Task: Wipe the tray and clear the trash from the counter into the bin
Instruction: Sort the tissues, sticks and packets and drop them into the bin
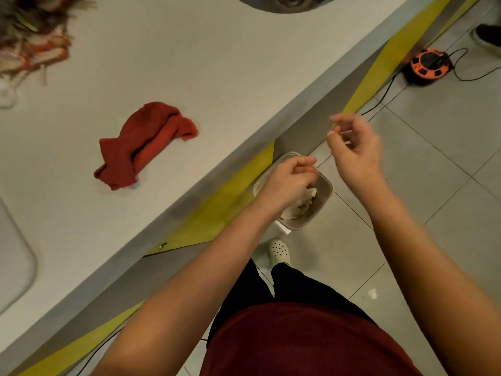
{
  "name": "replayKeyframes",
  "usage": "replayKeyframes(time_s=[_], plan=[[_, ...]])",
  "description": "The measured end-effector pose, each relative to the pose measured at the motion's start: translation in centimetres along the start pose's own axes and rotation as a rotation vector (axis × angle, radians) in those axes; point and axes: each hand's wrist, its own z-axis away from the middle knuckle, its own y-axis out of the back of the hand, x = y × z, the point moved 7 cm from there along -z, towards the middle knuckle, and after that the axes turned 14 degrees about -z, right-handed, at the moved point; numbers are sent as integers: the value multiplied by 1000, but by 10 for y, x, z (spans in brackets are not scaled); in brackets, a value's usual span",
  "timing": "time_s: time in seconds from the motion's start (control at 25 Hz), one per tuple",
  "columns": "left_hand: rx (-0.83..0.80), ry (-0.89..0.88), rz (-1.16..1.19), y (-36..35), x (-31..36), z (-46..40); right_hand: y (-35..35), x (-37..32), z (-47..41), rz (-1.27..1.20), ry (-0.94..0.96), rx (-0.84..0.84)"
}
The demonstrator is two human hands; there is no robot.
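A small grey bin (326,198) stands on the tiled floor just below the counter edge, with crumpled pale paper (296,208) inside it. My left hand (287,179) hovers over the bin's opening, fingers curled and tips bunched; nothing shows between them. My right hand (356,149) hangs higher and to the right, over the floor, its fingers loosely curled and holding nothing. A crumpled red cloth (143,146) lies on the white counter (217,77). Only a rounded corner of the pale tray (16,256) shows at the left edge.
A bundle of dried stalks and striped fabric (32,42) sits at the counter's back left, and a round metal basin (284,2) at the top. An orange cable reel (428,66) with cords lies on the floor. Someone's dark shoe (488,36) is at the far right.
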Motion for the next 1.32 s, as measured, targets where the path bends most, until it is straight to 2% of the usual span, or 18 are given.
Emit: replayKeyframes(time_s=[0.12, 0.28, 0.44, 0.72, 0.96, 1.12, 1.32], plan=[[79, -147, 112, 29, 55, 36, -12, -57, -12, -68, 118, -20], [272, -286, 171, 100, 98, 75, -60, -105, -26, -17, 185, -116], [516, -246, 220, 191, 99, 100, -142, -133, -35, 32, 183, -263], [731, -303, 333, 329, 82, 124, -271, -160, -39, 160, 225, -484], [854, -222, 333, 432, 56, 115, -357, -163, -59, 287, 204, -568], [886, -121, 313, 497, 46, 89, -409, -173, -83, 402, 257, -591], [891, 46, 32, 560, 53, 44, -478, -181, -123, 612, 328, -622]])
